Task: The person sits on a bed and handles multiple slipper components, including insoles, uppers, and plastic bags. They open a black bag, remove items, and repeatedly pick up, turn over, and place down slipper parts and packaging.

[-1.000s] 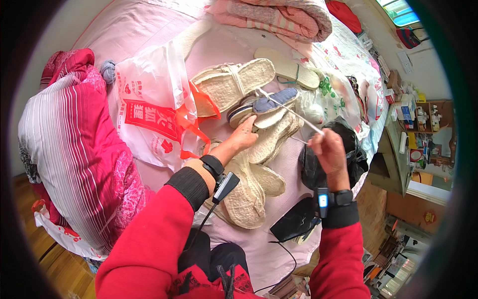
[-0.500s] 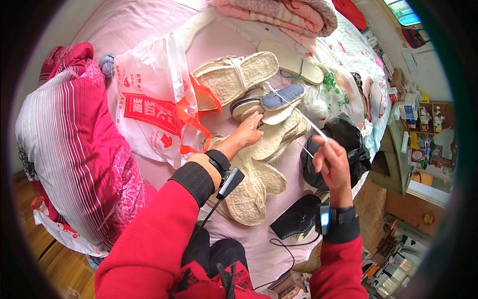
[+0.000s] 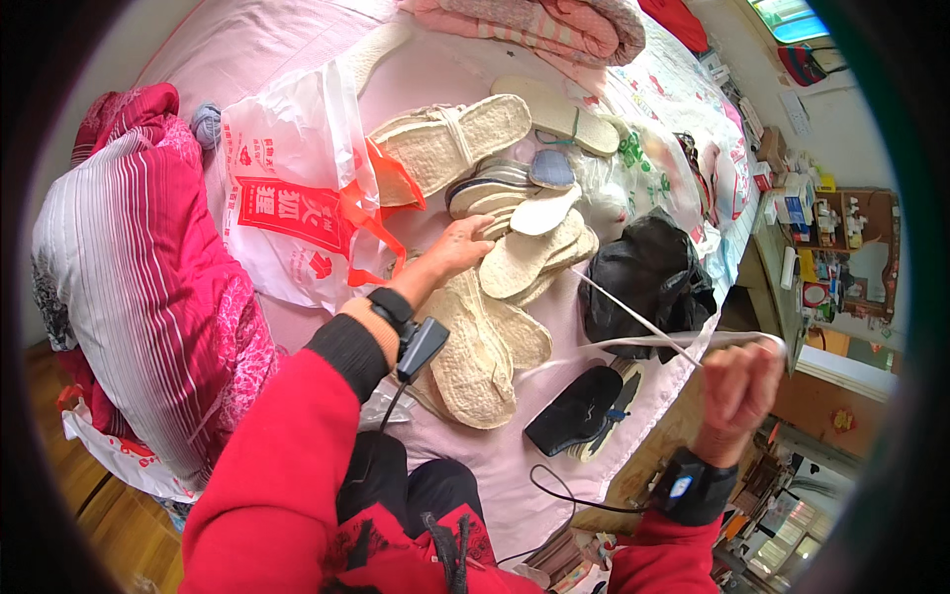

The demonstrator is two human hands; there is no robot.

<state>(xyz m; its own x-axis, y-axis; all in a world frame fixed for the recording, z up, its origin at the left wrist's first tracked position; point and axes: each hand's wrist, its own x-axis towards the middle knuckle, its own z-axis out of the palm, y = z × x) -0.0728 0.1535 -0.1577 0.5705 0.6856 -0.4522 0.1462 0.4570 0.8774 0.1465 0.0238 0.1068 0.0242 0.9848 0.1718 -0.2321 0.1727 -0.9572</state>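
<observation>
Clamping white cord (image 3: 638,319), right hand (image 3: 740,391) was well apart from left hand (image 3: 453,249), whose loose fingers touched edge of fanned soles (image 3: 497,203) on bed (image 3: 297,40). Cord was already off these soles; upper pale pair (image 3: 490,125) was still tied, green-stringed sole (image 3: 536,104) seemed so too.

Rough matt fibrous soles (image 3: 482,371), glossy black plastic bag (image 3: 643,282), wood floor (image 3: 148,540)

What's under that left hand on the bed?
Beside the left hand you can see stacked cream soles, and more bumpy soles toward the lap. Whatever is right beneath the palm is covered, so I can't tell.
</observation>
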